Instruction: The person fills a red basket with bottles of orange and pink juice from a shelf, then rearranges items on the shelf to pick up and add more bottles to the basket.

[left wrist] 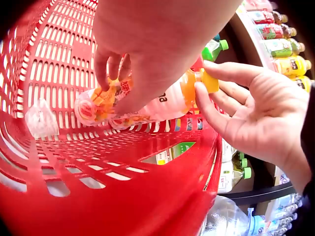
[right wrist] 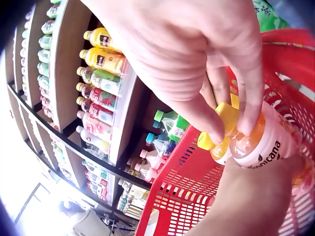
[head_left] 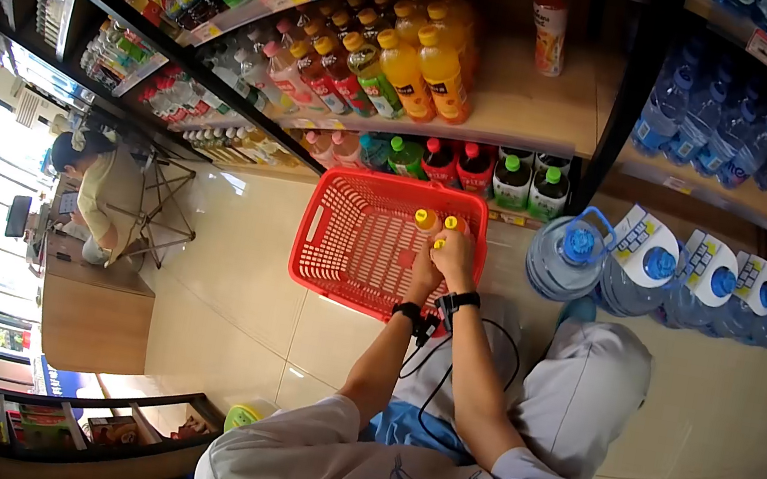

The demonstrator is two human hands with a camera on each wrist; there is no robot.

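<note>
Both hands work inside the far rim of the red basket point(head_left: 357, 245), which sits on the pale tiled floor point(head_left: 230, 305) in front of the crouching person's knees. The left hand point(left wrist: 147, 54) curls its fingers over the bodies of the orange-drink bottles point(left wrist: 142, 105), which lie tilted with their yellow caps up toward the rim, probably so that several can be handled as one bundle. The right hand point(right wrist: 211, 64) pinches a yellow cap point(right wrist: 227, 118) between thumb and fingers, steadying the neck end where the left hand's grip cannot reach; a second cap shows just beside it. A crumpled clear wrapper point(left wrist: 42, 120) lies against the basket's wall, apart from the bottles. Just beyond the basket, large water jugs point(head_left: 568, 255) with blue caps stand on the floor to its right, and wooden shelves point(head_left: 528, 101) rise behind it, packed with rows of orange, red and green bottled drinks. Farther off to the basket's left, another person point(head_left: 98, 187) sits at a counter near bright windows.
</note>
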